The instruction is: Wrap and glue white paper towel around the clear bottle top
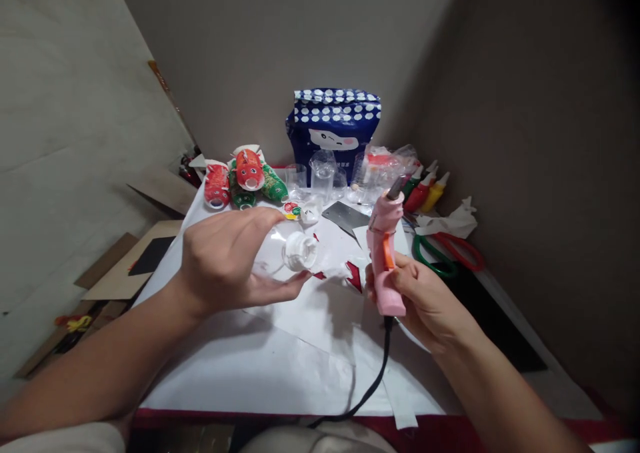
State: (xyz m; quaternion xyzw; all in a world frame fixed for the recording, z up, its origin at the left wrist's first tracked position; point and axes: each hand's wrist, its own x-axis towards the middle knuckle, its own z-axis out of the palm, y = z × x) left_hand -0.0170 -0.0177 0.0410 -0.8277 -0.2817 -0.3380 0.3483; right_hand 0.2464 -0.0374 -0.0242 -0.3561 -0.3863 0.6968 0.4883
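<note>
My left hand (230,256) is closed around a clear plastic bottle (273,250), tilted with its white neck facing right and towards me. In my right hand (413,283) is a pink hot glue gun (385,260) with an orange trigger, its nozzle pointing up and away. The glue gun and the bottle are apart. From the gun's grip a black cord (383,373) runs down past the table's front edge. White paper (300,326) lies under both hands, with dark red pieces (355,276) on the table between them.
Red and green fish-like figures (249,170) stand at the back left. A blue bag (333,130) stands behind clear plastic cups (323,173). Paint bottles (435,193), crumpled tissue (450,220) and green-and-red-handled scissors (457,250) are at the right, near a black board (495,326). Walls close in behind and right.
</note>
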